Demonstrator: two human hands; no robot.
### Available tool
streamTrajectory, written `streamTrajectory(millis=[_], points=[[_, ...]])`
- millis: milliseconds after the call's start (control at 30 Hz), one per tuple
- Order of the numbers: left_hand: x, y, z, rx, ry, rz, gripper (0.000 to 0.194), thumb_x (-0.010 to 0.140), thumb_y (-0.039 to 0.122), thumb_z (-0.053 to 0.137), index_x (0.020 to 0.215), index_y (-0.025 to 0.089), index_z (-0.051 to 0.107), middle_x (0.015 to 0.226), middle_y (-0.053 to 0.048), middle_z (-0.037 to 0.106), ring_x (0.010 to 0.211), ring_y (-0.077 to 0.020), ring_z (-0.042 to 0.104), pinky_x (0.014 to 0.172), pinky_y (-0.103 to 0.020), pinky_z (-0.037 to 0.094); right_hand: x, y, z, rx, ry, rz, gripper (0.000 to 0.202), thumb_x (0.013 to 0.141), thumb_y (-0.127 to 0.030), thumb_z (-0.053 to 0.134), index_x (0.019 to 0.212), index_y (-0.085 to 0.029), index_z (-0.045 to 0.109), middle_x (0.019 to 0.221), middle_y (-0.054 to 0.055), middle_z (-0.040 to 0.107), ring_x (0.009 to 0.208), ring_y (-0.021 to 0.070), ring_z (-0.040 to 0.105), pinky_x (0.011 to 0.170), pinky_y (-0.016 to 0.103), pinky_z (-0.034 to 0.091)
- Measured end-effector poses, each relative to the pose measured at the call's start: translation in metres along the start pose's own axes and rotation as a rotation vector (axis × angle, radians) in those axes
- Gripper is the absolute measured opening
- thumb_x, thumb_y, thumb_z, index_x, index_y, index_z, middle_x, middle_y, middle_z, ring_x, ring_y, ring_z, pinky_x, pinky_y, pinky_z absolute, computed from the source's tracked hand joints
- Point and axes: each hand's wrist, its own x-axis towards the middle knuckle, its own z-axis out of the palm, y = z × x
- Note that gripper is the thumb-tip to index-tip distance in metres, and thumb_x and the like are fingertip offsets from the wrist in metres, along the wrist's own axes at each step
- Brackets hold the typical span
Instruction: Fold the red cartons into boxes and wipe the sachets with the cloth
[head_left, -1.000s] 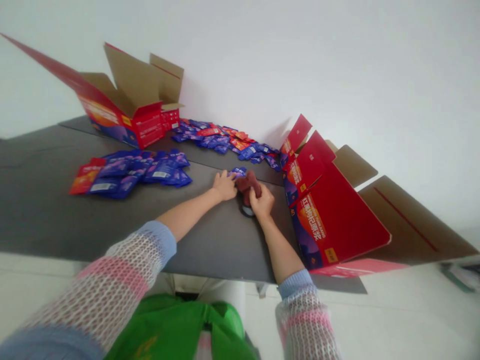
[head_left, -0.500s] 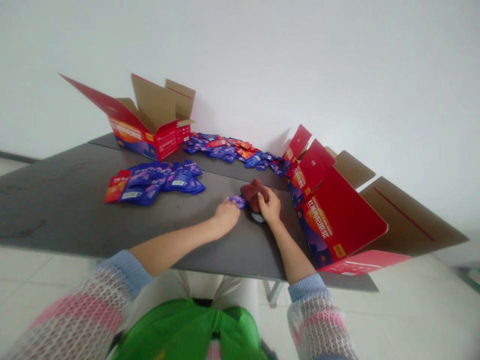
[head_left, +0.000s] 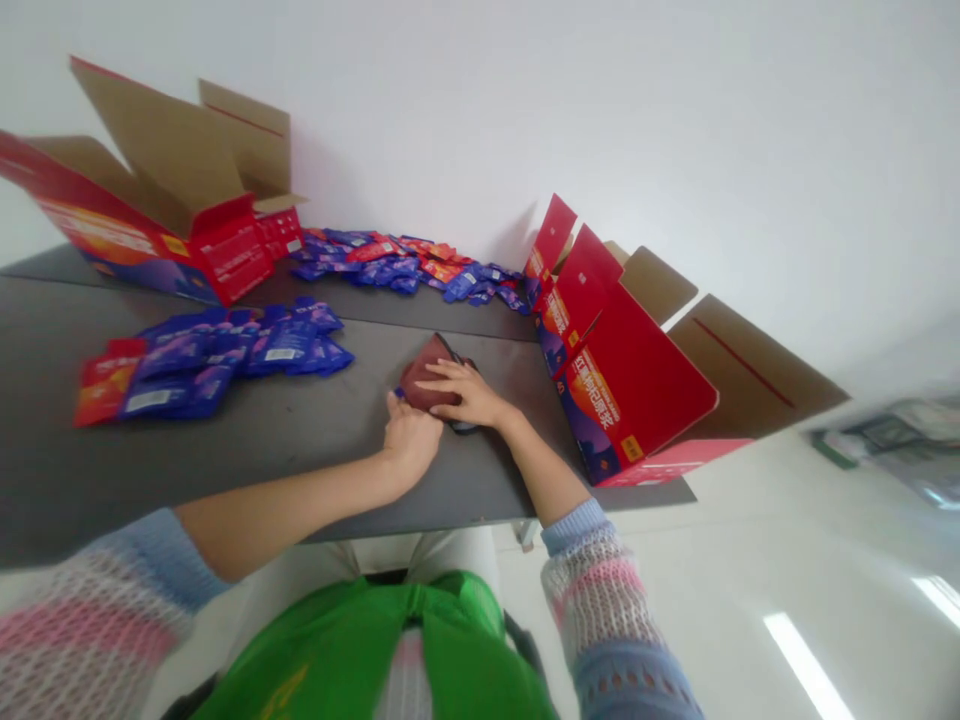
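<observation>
My left hand (head_left: 414, 440) is closed at the near left edge of a brown item (head_left: 421, 385), which looks like a soft pouch with a dark rim; its exact kind is unclear. A small bit of a purple sachet (head_left: 399, 393) shows at my left thumb, the rest hidden. Over the brown item lies my right hand (head_left: 469, 395), fingers spread and stretched across its top. Left of both hands is a pile of purple-blue sachets (head_left: 281, 345), with a red-orange sachet (head_left: 112, 385) at its left end.
Open red cartons (head_left: 645, 375) line the right side of the grey table (head_left: 315, 420), flaps sticking out. Another open red carton (head_left: 232, 250) stands at the back left. Between them, a row of mixed purple and red sachets (head_left: 375, 250) lies along the wall.
The brown item has tipped over to the left, and my right hand's fingers have spread across it. My left hand now touches its edge, hiding most of the purple sachet. The view has shifted right.
</observation>
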Motion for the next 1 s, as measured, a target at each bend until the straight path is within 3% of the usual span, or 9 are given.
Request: streamTrajectory(millis=[133, 267, 367, 500, 733, 867, 933, 1000], points=[[-0.004, 0.004, -0.002, -0.001, -0.045, 0.026, 0.034, 0.089, 0.007, 0.046, 0.095, 0.004, 0.079, 0.076, -0.019, 0.075, 0.078, -0.0311, 0.072, 0.113, -0.064, 0.012, 0.005, -0.026, 0.009, -0.059, 0.021, 0.057, 0.045, 0.092, -0.030, 0.064, 0.136, -0.037, 0.059, 0.152, 0.001, 0.049, 0.146, 0.0246, 0.035, 0.119, 0.056, 0.024], [0.000, 0.005, -0.001, -0.007, -0.046, 0.080, 0.036, 0.089, 0.006, 0.045, 0.107, 0.003, 0.077, 0.091, -0.023, 0.075, 0.087, -0.0327, 0.072, 0.111, -0.063, 0.018, 0.011, -0.033, 0.015, -0.092, 0.079, 0.186, 0.049, 0.093, -0.036, 0.062, 0.141, -0.038, 0.053, 0.153, -0.001, 0.048, 0.146, 0.0237, 0.036, 0.116, 0.053, 0.032], [0.002, 0.008, -0.005, 0.015, -0.067, 0.085, 0.039, 0.090, 0.004, 0.043, 0.111, 0.000, 0.075, 0.104, -0.028, 0.073, 0.096, -0.0364, 0.069, 0.104, -0.060, 0.030, 0.016, -0.026, 0.011, -0.120, 0.064, 0.239, 0.055, 0.094, -0.038, 0.061, 0.146, -0.039, 0.046, 0.155, 0.000, 0.045, 0.145, 0.0234, 0.036, 0.115, 0.051, 0.035], [0.000, 0.012, -0.010, 0.002, -0.100, 0.059, 0.035, 0.088, 0.002, 0.044, 0.104, -0.005, 0.075, 0.097, -0.030, 0.072, 0.095, -0.0379, 0.068, 0.094, -0.057, 0.037, 0.020, -0.014, 0.003, -0.194, 0.050, 0.373, 0.053, 0.097, -0.031, 0.053, 0.147, -0.043, 0.043, 0.154, -0.002, 0.047, 0.138, 0.0242, 0.044, 0.109, 0.051, 0.041], [0.001, 0.010, -0.004, -0.024, -0.106, 0.074, 0.030, 0.086, 0.003, 0.049, 0.094, 0.000, 0.078, 0.094, -0.028, 0.073, 0.092, -0.0362, 0.066, 0.088, -0.056, 0.037, 0.008, 0.023, 0.006, -0.270, 0.270, 0.665, 0.044, 0.097, -0.032, 0.046, 0.139, -0.041, 0.056, 0.142, 0.002, 0.058, 0.122, 0.0302, 0.051, 0.099, 0.053, 0.044], [0.003, 0.009, 0.000, -0.014, -0.083, 0.091, 0.029, 0.086, 0.004, 0.049, 0.093, 0.001, 0.077, 0.092, -0.027, 0.073, 0.091, -0.0354, 0.066, 0.086, -0.054, 0.038, -0.002, 0.036, 0.001, -0.110, 0.470, 0.607, 0.052, 0.097, -0.019, 0.036, 0.143, -0.034, 0.053, 0.138, 0.003, 0.061, 0.122, 0.0245, 0.053, 0.101, 0.042, 0.045], [0.003, 0.009, 0.000, -0.009, -0.089, 0.094, 0.030, 0.087, 0.004, 0.049, 0.095, 0.002, 0.078, 0.094, -0.026, 0.074, 0.092, -0.0354, 0.066, 0.086, -0.054, 0.039, -0.003, 0.032, -0.003, -0.068, 0.561, 0.518, 0.053, 0.098, -0.018, 0.033, 0.145, -0.030, 0.051, 0.139, 0.004, 0.059, 0.124, 0.0226, 0.052, 0.104, 0.039, 0.043], [0.003, 0.008, -0.001, -0.018, -0.104, 0.098, 0.029, 0.087, 0.004, 0.049, 0.095, 0.001, 0.077, 0.095, -0.027, 0.073, 0.094, -0.0367, 0.066, 0.086, -0.054, 0.040, -0.002, 0.022, -0.004, -0.090, 0.563, 0.414, 0.051, 0.099, -0.019, 0.034, 0.145, -0.033, 0.051, 0.144, 0.002, 0.055, 0.129, 0.0227, 0.048, 0.109, 0.041, 0.038]])
